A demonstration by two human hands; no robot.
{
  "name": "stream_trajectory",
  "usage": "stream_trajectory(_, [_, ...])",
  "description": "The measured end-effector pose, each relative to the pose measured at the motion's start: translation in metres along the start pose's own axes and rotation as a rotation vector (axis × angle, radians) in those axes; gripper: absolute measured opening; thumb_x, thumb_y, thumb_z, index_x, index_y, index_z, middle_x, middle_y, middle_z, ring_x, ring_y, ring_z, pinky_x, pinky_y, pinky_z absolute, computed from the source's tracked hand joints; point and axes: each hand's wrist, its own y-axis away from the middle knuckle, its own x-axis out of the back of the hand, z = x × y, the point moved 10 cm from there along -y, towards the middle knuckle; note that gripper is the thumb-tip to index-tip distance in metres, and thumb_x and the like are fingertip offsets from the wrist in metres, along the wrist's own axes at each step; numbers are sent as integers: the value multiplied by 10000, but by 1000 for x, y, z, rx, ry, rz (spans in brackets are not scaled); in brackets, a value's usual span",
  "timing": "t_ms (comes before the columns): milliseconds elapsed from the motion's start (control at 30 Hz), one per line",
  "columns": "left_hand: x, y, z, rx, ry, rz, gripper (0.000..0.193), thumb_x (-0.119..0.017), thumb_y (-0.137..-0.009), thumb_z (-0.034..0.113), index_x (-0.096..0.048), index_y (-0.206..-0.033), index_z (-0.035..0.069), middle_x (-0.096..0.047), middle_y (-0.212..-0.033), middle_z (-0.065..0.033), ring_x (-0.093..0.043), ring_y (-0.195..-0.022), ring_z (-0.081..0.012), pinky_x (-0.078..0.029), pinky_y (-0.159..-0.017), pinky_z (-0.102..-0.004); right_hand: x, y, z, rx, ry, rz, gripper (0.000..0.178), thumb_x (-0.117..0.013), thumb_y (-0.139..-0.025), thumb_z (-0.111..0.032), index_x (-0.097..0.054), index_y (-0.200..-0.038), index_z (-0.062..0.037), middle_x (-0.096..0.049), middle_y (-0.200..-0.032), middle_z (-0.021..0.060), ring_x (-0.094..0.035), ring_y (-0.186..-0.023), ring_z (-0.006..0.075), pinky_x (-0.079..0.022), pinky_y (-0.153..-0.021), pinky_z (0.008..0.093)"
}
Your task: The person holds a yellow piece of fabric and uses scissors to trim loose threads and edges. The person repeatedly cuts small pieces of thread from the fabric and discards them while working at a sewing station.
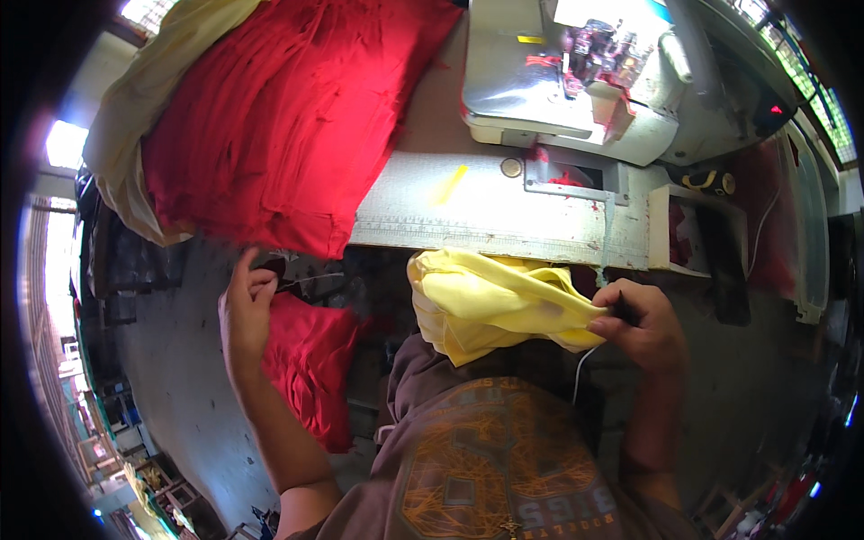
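My right hand (pixel 643 326) pinches the right end of a piece of yellow fabric (pixel 490 301) between thumb and fingers. The fabric lies bunched and folded over my lap, against the front edge of the sewing table. A dark patch shows inside the curl of the right hand; I cannot tell what it is. My left hand (pixel 247 301) is raised at the left, its fingers bent together below the edge of a red fabric pile (pixel 288 126). Something small and dark red is at its fingertips, too unclear to name. Red cloth (pixel 310 369) hangs just beside that hand.
A sewing machine (pixel 531 90) stands on the white table (pixel 486 207), with small spools or bobbins on top. A ruler scale runs along the table's front edge. An open tray (pixel 711 229) sits at the right, a tape measure (pixel 711 183) behind it. Cream cloth (pixel 121 162) borders the red pile.
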Motion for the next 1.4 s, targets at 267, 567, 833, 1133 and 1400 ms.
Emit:
stream_trajectory(267, [-14, 7, 86, -192, 59, -76, 235, -542, -760, 67, -535, -989, 12, -598, -807, -132, -573, -686, -113, -435, -636, -257, -23, 5, -34, 259, 290, -72, 214, -678, -612, -44, -527, -764, -35, -509, -658, 84, -528, -578, 216, -416, -531, 264])
stream_trajectory(567, [-165, 90, 215, -945, -122, -922, 205, -595, -644, 107, -479, -804, 50, -547, -726, -110, -540, -701, -299, -417, -622, -368, -22, 22, -45, 279, 292, 132, 233, -589, -581, 86, -492, -753, -37, -504, -717, 87, -530, -623, 220, -427, -553, 280])
stream_trajectory(833, [-149, 80, 193, -732, 331, -657, 213, -533, -613, -55, -401, -738, 56, -548, -790, -100, -540, -708, -283, -430, -619, -324, -12, 16, -25, 238, 218, 259, 235, -576, -583, 103, -469, -740, -35, -474, -761, 82, -505, -672, 218, -415, -595, 266])
stream_trajectory(1133, [-137, 81, 186, -711, 640, -638, 229, -507, -584, -120, -439, -732, 41, -539, -809, -99, -533, -715, -235, -427, -632, -278, -33, 9, -21, 182, 108, 40, 179, -650, -666, -79, -515, -777, -41, -506, -694, 83, -499, -592, 204, -406, -552, 270])
stream_trajectory(1400, [-148, 83, 169, -458, 716, -710, 214, -464, -622, -87, -472, -798, 34, -531, -783, -86, -517, -713, -186, -410, -653, -264, -47, -7, -15, 44, 51, 27, 170, -627, -707, -150, -527, -753, -21, -507, -623, 105, -492, -539, 200, -394, -517, 277])
